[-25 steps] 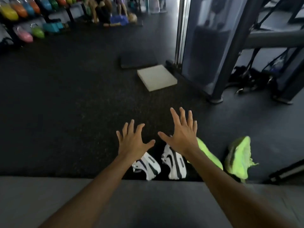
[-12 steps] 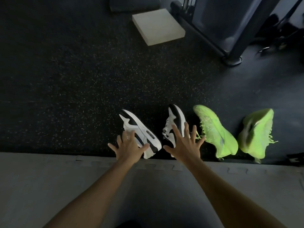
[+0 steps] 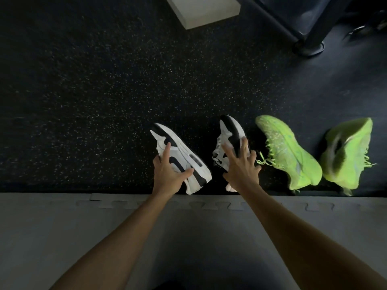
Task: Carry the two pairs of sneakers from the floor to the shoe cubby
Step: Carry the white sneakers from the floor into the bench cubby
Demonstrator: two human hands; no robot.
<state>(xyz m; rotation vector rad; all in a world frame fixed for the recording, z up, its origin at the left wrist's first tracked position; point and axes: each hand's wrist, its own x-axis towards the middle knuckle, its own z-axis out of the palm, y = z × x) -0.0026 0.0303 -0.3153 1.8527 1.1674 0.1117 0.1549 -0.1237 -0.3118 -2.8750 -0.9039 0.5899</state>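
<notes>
Both bare forearms extended forward and down. Left hand [image 3: 167, 174] had fingers spread, thumb out to the side. Right hand [image 3: 240, 170] was palm-down, fingers splayed, not closed.

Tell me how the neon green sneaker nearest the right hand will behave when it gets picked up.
The nearer green sneaker looks like soft knit, so it will probably flex if pinched mid-body. Its loose laces will likely dangle and could snag. It already lies tipped on the dark floor, so a heel grip seems steadier.

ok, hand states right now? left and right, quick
Left hand: open, fingers draped on the left white-and-black sneaker, grip not closed.
Right hand: open, spread over the right white-and-black sneaker.
</notes>
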